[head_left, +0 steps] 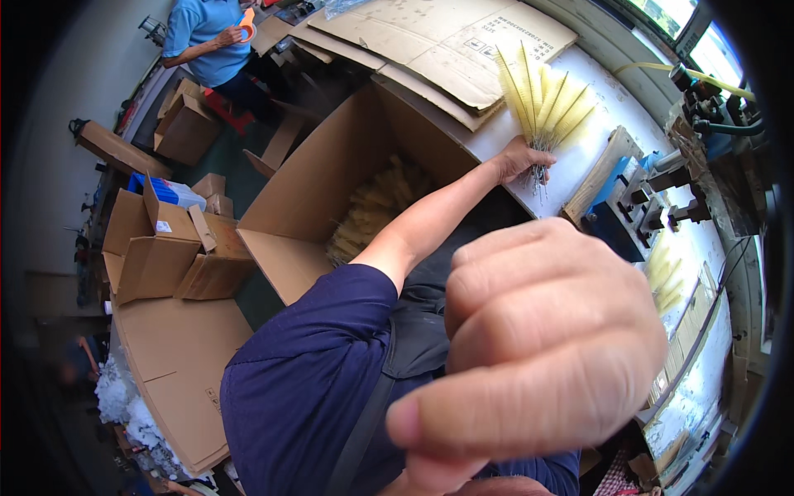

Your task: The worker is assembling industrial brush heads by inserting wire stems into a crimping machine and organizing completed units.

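Note:
My left hand [523,160] is stretched out over the edge of the white worktop [583,78]. Its fingers are wrapped round the thin wire stems of a bunch of pale yellow bristle brushes [546,99], whose bristle ends fan out upward and away from me. Right up close to the camera is my right hand [550,331], curled into a fist; whatever it may hold inside is hidden. Below my left forearm stands a large open cardboard box [306,178] with many more yellow brushes [376,207] in it.
Flattened cardboard [430,33] covers the far worktop. A blue metal fixture [616,207] on the bench is at the right, with more brushes [664,273] nearby. Smaller cartons [153,256] stand at the left. Further off, a person in a blue shirt [207,41] holds an orange tape dispenser [246,26].

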Motion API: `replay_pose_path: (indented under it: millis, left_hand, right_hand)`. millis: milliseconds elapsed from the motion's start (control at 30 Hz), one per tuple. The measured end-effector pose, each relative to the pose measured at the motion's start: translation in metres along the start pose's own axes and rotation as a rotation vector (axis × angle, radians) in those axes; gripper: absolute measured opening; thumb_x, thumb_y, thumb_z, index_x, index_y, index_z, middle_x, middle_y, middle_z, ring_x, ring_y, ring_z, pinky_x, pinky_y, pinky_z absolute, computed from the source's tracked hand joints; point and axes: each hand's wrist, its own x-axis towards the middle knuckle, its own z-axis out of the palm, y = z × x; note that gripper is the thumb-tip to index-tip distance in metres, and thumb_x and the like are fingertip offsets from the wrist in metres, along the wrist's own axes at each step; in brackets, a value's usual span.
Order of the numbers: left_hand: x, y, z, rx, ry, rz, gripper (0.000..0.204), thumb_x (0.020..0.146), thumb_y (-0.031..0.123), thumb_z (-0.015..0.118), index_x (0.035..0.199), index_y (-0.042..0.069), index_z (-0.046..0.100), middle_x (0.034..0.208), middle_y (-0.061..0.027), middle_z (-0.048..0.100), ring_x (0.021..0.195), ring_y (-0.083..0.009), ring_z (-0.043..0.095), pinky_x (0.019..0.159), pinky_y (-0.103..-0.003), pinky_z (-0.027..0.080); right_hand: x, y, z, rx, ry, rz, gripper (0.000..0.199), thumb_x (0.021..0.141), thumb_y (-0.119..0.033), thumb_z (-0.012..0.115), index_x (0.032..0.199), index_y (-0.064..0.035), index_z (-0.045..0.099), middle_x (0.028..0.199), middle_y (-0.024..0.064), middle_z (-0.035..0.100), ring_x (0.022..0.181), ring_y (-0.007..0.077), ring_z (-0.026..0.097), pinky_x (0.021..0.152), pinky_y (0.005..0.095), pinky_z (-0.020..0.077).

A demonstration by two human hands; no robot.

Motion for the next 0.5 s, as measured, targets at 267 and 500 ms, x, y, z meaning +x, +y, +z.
replay_pose_path:
  millis: [267,500]
  left_hand:
    - [-0.005,-0.005,-0.001,-0.008,-0.024,0.037,0.028,0.082,0.002,0.073,0.103,-0.001,0.055,0.079,-0.0101,0.061,0.058,-0.0222,0.066,0.050,-0.037,0.058]
    - [-0.008,-0.008,0.006,-0.046,-0.025,-0.009,0.019,0.090,0.012,0.070,0.101,0.002,0.058,0.078,-0.0092,0.061,0.062,-0.0217,0.067,0.053,-0.036,0.058]
  right_hand:
    - [-0.030,-0.019,-0.002,-0.436,0.076,-0.102,0.021,0.090,-0.015,0.071,0.093,-0.0069,0.051,0.060,0.0071,0.053,0.045,0.0162,0.050,0.042,0.0266,0.0398]
    - [-0.127,0.023,-0.054,-0.363,0.694,0.510,0.015,0.089,-0.004,0.072,0.090,-0.0008,0.057,0.063,0.0018,0.056,0.047,0.0066,0.045,0.043,0.0199,0.0336]
